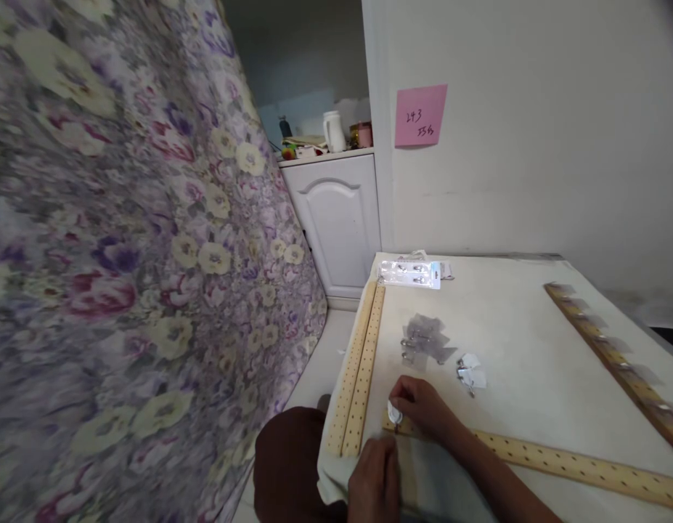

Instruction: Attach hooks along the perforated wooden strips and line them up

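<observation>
Head view, lower centre of the frame. Reaches in from the lower right with the right hand [423, 408], forearm stretched over the white cloth-covered table [521, 341]. Pinches a small white clip [395, 415] in the fingertips, at the hand's left edge, against the left end of a long pale wooden strip with rows of holes [559, 459]. Rests the left hand [374, 481] just below, back up; open or closed, cannot tell.

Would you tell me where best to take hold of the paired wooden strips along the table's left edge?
Probably at the near end of the paired wooden strips, from the left: they lie flat along the table edge, so the outer long side is open to a grasp. The left hand is nearest; the right hand pinches a white clip.
</observation>
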The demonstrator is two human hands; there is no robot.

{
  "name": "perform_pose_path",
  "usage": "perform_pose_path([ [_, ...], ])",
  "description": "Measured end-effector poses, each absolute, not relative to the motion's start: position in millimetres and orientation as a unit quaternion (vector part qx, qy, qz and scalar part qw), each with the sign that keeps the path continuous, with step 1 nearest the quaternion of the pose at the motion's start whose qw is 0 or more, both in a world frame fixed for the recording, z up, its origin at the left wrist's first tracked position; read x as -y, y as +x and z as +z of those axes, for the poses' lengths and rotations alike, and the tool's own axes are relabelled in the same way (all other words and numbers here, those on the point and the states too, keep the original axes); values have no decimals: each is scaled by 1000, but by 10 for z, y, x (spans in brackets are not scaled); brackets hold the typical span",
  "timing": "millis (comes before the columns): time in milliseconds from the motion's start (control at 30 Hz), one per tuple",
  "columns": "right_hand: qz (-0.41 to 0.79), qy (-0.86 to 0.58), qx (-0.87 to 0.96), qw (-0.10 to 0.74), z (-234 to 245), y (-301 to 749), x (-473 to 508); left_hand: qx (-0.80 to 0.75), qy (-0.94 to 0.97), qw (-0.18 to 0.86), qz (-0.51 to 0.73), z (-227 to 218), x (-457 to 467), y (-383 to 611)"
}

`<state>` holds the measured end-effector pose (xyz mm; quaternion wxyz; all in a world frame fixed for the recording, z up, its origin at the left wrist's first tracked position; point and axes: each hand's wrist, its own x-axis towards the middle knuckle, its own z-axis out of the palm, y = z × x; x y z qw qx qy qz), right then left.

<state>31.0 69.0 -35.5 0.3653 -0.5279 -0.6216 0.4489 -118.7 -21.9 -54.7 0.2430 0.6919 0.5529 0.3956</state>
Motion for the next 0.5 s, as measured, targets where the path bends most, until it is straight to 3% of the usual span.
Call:
perform_pose_path([
  [500, 429, -556, 620, 350, -353, 289, -668, -589, 687, 255, 341, -327, 200, -1273],
])
